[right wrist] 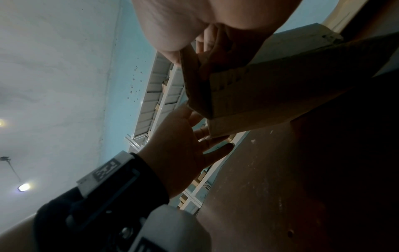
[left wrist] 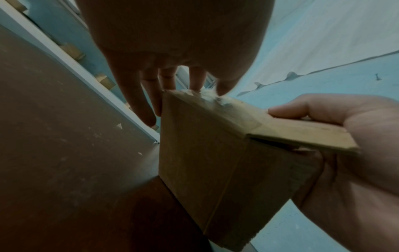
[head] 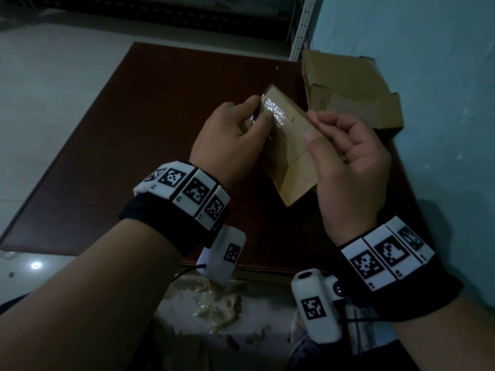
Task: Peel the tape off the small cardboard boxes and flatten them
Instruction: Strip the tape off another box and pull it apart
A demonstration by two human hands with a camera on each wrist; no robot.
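Both hands hold a small brown cardboard box (head: 292,159) in the air above the dark brown table (head: 128,156). A strip of clear tape (head: 273,109) runs over the box's far end, crinkled and partly lifted. My left hand (head: 258,115) pinches the loose tape end at the box's far left edge. In the left wrist view the tape (left wrist: 213,98) sits frayed on the top corner of the box (left wrist: 205,162), just under the left fingers (left wrist: 149,105). My right hand (head: 317,128) grips the box's right side, thumb on top. The right wrist view shows the box (right wrist: 259,95) from below.
A pile of opened, flattened cardboard (head: 353,87) lies at the table's back right corner against the blue wall (head: 442,76). A white metal shelf upright (head: 302,25) stands behind it. Peeled tape scraps (head: 214,309) lie on the floor by the table's near edge.
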